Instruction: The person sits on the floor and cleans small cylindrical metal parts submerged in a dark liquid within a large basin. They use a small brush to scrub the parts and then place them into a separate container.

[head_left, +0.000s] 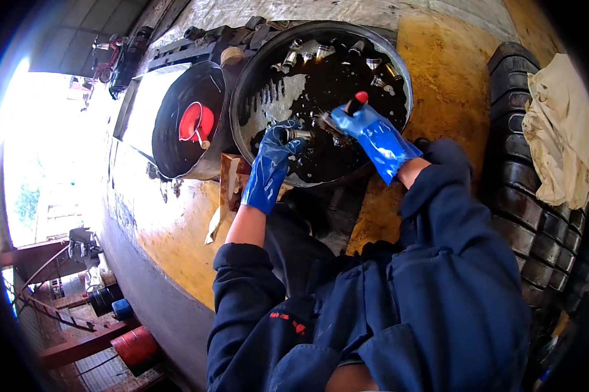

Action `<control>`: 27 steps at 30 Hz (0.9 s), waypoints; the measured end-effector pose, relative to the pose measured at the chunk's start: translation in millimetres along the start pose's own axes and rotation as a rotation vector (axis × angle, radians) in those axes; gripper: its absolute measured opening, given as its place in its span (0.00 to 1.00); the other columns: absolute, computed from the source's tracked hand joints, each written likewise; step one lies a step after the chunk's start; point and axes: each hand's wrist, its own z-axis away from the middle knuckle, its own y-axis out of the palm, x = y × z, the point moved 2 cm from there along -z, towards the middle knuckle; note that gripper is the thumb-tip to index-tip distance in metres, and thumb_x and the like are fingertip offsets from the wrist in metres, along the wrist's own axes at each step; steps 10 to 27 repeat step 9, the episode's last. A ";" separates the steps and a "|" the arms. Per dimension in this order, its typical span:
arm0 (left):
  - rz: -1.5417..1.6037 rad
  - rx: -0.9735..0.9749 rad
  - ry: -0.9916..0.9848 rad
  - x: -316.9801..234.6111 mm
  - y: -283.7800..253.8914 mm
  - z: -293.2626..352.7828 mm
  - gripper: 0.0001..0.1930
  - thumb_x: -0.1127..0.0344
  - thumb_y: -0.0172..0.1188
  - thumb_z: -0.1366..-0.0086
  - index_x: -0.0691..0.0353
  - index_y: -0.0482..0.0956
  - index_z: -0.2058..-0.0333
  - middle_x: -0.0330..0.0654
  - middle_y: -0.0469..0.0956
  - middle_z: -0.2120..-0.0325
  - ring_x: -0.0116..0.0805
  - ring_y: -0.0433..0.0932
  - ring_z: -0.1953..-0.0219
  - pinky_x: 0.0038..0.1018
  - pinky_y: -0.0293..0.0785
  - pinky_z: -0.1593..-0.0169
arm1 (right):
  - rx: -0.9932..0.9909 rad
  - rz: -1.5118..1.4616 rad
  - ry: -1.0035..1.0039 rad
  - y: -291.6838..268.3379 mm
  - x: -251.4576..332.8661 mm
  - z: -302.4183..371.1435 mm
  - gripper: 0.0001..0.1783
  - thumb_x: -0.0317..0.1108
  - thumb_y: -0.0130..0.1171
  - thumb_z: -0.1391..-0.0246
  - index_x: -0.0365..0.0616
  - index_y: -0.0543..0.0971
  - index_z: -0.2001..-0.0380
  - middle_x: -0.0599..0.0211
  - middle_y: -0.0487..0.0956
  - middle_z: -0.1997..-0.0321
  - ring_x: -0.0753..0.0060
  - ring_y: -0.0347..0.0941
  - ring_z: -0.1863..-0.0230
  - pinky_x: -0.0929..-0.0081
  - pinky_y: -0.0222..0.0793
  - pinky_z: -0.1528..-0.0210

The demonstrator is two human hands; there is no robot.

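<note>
Both my hands wear blue rubber gloves and are over a wide round metal tub [237, 108] of dark, oily liquid. My left hand [271, 157] is closed around a shiny cylindrical metal part [300, 134], held just above the liquid. In my right hand [371, 130] is a brush [361, 98] with a dark, red-tipped handle. Its working end points toward the metal part, with a small gap between them; the bristles are blurred. Several similar metal parts [324, 51] lie in the liquid along the tub's far side. Pale foam [278, 98] floats on the left.
A dark bucket [170, 163] stands left of the tub, holding a red scoop [196, 123]. A stained cardboard piece [231, 176] sits near my left wrist. At the right are stacked black ribbed blocks [510, 124] with a beige cloth [559, 124] over them. A red drum [136, 349] stands lower left.
</note>
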 end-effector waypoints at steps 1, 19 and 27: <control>-0.038 0.008 -0.011 -3.5 3.8 2.9 0.21 0.80 0.68 0.38 0.66 0.80 0.46 0.41 0.85 0.56 0.29 0.83 0.57 0.26 0.81 0.52 | 0.025 0.097 -0.036 0.7 18.9 -3.9 0.18 0.47 0.59 0.35 0.44 0.88 0.66 0.72 0.82 0.75 0.81 0.75 0.71 0.73 0.72 0.65; 0.350 -0.085 -0.086 54.0 4.3 -20.3 0.24 0.84 0.65 0.38 0.62 0.79 0.43 0.41 0.84 0.53 0.32 0.83 0.54 0.26 0.82 0.49 | 0.113 0.187 -0.081 25.0 8.1 -20.2 0.16 0.44 0.58 0.36 0.46 0.87 0.66 0.74 0.79 0.76 0.75 0.73 0.72 0.70 0.70 0.62; 0.350 -0.085 -0.086 54.0 4.3 -20.3 0.24 0.84 0.65 0.38 0.62 0.79 0.43 0.41 0.84 0.53 0.32 0.83 0.54 0.26 0.82 0.49 | 0.113 0.187 -0.081 25.0 8.1 -20.2 0.16 0.44 0.58 0.36 0.46 0.87 0.66 0.74 0.79 0.76 0.75 0.73 0.72 0.70 0.70 0.62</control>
